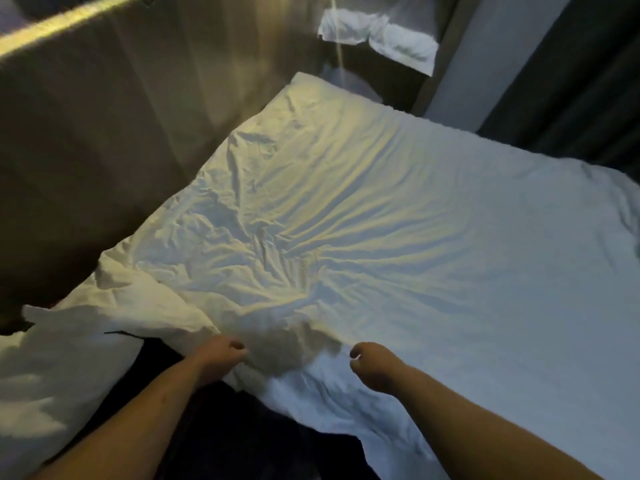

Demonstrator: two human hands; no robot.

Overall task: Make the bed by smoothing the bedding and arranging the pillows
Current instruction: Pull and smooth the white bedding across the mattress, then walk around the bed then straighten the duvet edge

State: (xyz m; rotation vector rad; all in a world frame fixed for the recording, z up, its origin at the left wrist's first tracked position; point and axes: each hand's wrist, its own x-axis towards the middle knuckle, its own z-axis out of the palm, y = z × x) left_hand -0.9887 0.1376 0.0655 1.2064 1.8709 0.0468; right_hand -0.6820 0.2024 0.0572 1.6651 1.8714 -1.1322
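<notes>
Nearest: left hand point(221, 356) at the near edge of the sheet point(398, 220), fingers curled into the cloth, pinching a fold. Right hand point(369, 367) just beside the same edge, fingers curled inward; cannot tell whether cloth is actually caught between them.

Left of the hands: a white bundle point(69, 348) lies bunched at the corner by the headboard point(86, 140). Pillow or gathered cover, unclear.

Middle: the sheet lies spread over the bed. Creases fan out from the spot between the hands, heaviest toward the headboard side; the far right part lies nearly flat.

Far: what look like two white pillows point(381, 39) sit off the bed beyond its far corner, next to a dark curtain point(571, 81).

Judgement: step in hand is tensioning the sheet. To do it well:
- get a firm pinch with both hands, set apart along the edge
- pull low and evenly toward the body, so the fan of creases opens rather than gathers
- then sweep a flat palm toward the headboard

Pillows not yet placed.
</notes>
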